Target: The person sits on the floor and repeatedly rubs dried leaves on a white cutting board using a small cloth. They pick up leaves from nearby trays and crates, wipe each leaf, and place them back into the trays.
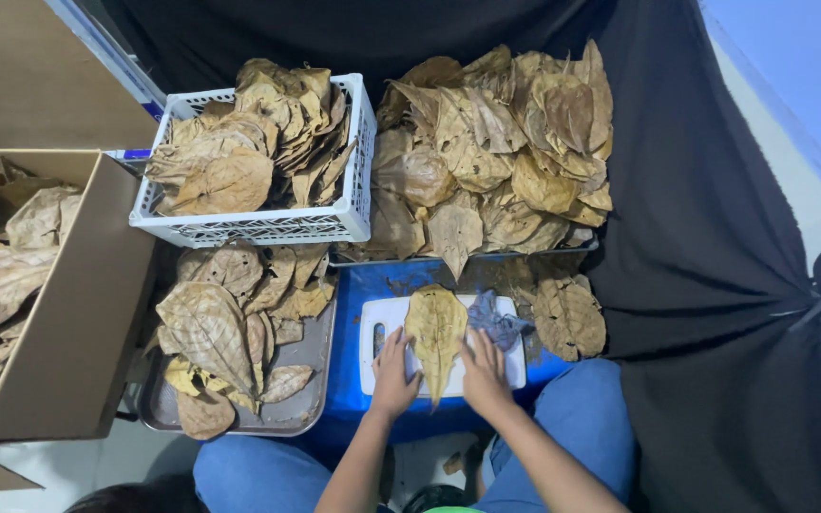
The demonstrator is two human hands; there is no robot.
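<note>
A large dry yellow-brown leaf [435, 331] lies lengthwise on a white cutting board [376, 315] that rests on a blue surface [349, 380]. My left hand [394, 373] presses flat on the leaf's lower left edge. My right hand [483, 371] presses flat on its lower right edge. Both hands have their fingers spread. A crumpled grey-blue cloth [496, 320] sits on the board just beyond my right hand.
A white plastic basket [268, 228] of dry leaves stands at the back left. A big leaf pile [496, 142] fills the back. A metal tray [311, 404] with leaves lies at the left, and a cardboard box [87, 313] beside it. Black cloth [715, 313] hangs at the right.
</note>
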